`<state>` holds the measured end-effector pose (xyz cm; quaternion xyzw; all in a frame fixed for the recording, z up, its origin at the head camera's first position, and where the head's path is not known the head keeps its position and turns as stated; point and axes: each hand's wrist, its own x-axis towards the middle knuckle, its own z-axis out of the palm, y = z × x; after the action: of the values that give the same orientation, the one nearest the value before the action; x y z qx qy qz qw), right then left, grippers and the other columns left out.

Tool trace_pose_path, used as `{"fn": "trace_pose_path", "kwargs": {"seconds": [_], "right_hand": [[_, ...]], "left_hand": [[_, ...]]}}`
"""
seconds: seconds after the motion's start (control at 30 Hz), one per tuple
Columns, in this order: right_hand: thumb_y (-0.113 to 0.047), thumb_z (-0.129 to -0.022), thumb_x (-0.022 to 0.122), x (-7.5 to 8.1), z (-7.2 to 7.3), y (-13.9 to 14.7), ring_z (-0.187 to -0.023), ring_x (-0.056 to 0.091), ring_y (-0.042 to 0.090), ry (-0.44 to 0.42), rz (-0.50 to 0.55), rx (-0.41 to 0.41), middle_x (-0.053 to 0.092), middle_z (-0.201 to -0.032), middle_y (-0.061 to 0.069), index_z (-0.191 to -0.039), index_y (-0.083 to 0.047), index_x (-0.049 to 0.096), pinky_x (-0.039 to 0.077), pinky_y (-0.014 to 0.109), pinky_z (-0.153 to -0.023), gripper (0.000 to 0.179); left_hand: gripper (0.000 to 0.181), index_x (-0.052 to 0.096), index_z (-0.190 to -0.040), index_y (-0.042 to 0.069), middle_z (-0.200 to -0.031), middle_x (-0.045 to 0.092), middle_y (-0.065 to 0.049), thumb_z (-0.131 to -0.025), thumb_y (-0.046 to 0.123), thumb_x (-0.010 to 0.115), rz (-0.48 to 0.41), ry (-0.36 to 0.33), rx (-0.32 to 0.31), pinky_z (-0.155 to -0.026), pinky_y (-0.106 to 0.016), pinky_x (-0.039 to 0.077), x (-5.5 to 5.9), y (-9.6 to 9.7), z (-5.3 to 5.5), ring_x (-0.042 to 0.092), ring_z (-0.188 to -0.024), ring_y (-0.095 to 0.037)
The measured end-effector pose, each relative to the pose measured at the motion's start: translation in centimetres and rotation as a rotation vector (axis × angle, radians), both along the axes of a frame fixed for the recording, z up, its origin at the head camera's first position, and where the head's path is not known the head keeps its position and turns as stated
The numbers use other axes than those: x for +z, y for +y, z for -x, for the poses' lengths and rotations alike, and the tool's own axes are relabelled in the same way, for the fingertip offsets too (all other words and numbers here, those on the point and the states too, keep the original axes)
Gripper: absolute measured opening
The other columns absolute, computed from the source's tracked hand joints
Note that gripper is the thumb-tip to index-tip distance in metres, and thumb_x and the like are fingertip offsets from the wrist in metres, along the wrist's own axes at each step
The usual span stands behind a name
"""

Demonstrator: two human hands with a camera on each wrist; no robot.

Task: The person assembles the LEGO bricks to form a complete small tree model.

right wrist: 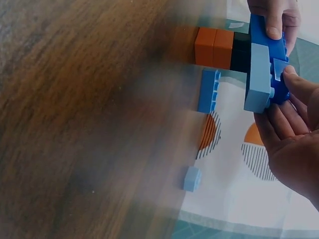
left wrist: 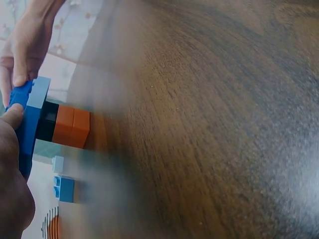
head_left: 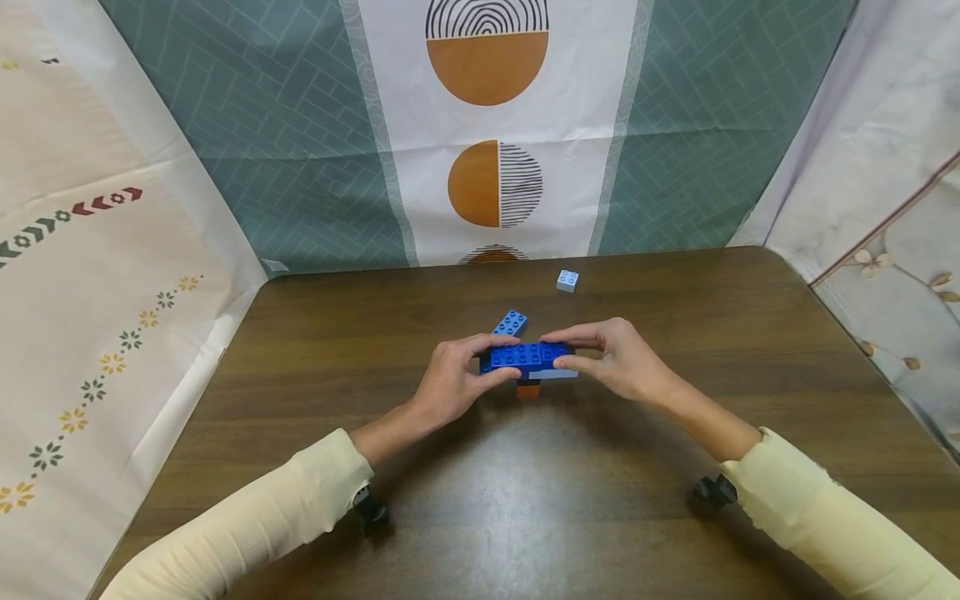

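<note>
A tower of toy building bricks stands on the table, with orange bricks (right wrist: 214, 48) at its base and a black brick (right wrist: 241, 52) over them. Across its top run a light blue brick (right wrist: 258, 79) and a long dark blue brick (head_left: 515, 358). My left hand (head_left: 450, 379) grips the long dark blue brick between thumb and fingers. From the other side, my right hand (head_left: 626, 362) pinches a small dark blue brick (head_left: 553, 352) at the right end, above the light blue one. In the head view the two dark blue bricks lie end to end.
Just behind the tower lies a loose blue brick (head_left: 512, 322) with studs up. Farther back is a small pale blue brick (head_left: 567, 281). The wooden table (head_left: 337, 333) ends at a patterned cloth (head_left: 315, 167); more cloth hangs along both sides.
</note>
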<state>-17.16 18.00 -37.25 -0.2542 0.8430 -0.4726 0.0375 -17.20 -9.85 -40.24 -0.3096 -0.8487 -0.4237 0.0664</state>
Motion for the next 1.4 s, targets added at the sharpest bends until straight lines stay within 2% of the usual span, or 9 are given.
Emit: {"fn": "trace_pose_path", "kwargs": {"seconds": [0.33, 0.53, 0.77, 1.17, 1.4], "right_hand": [[-0.008, -0.095, 0.081, -0.3, -0.1, 0.0, -0.122, 0.070, 0.035, 0.018, -0.002, -0.006, 0.076, -0.125, 0.014, -0.129, -0.007, 0.077, 0.053, 0.062, -0.102, 0.035], [-0.010, -0.096, 0.080, -0.8, -0.1, -0.2, -0.123, 0.069, 0.034, 0.008, 0.017, -0.009, 0.075, -0.128, 0.014, -0.132, -0.007, 0.076, 0.054, 0.060, -0.101, 0.036], [-0.011, -0.095, 0.082, -1.1, 0.2, -0.9, -0.113, 0.074, 0.031, 0.014, 0.031, -0.018, 0.077, -0.123, 0.014, -0.129, -0.005, 0.077, 0.062, 0.046, -0.090, 0.035], [-0.010, -0.094, 0.083, -1.6, 0.3, -1.0, -0.111, 0.075, 0.029, 0.035, 0.058, -0.017, 0.077, -0.121, 0.013, -0.126, -0.005, 0.078, 0.062, 0.050, -0.091, 0.033], [-0.010, -0.094, 0.083, -1.8, 0.4, -1.1, -0.113, 0.074, 0.030, 0.040, 0.079, -0.015, 0.077, -0.122, 0.013, -0.126, -0.005, 0.078, 0.060, 0.052, -0.094, 0.032]], "left_hand": [[0.044, 0.074, -0.134, 0.012, -0.133, 0.074, -0.007, -0.094, 0.026, 0.084, -0.002, 0.029, 0.003, -0.095, -0.033, 0.059, -0.2, 0.0, 0.1, 0.072, -0.118, -0.021], [0.044, 0.073, -0.135, 0.012, -0.132, 0.074, -0.007, -0.094, 0.026, 0.084, 0.002, 0.029, 0.002, -0.095, -0.031, 0.059, -0.3, 0.0, 0.1, 0.072, -0.117, -0.020], [0.044, 0.073, -0.135, 0.014, -0.132, 0.074, -0.005, -0.095, 0.025, 0.083, -0.006, 0.026, -0.003, -0.100, -0.031, 0.057, -0.3, 0.0, 0.1, 0.070, -0.123, -0.020], [0.044, 0.073, -0.135, 0.013, -0.131, 0.074, -0.005, -0.094, 0.025, 0.084, -0.022, 0.049, 0.001, -0.097, -0.033, 0.059, -0.7, 0.0, 0.2, 0.070, -0.122, -0.019], [0.043, 0.073, -0.135, 0.014, -0.129, 0.075, -0.003, -0.095, 0.026, 0.083, -0.034, 0.067, 0.006, -0.100, -0.034, 0.057, -1.0, 0.0, 0.3, 0.070, -0.122, -0.017]]}}
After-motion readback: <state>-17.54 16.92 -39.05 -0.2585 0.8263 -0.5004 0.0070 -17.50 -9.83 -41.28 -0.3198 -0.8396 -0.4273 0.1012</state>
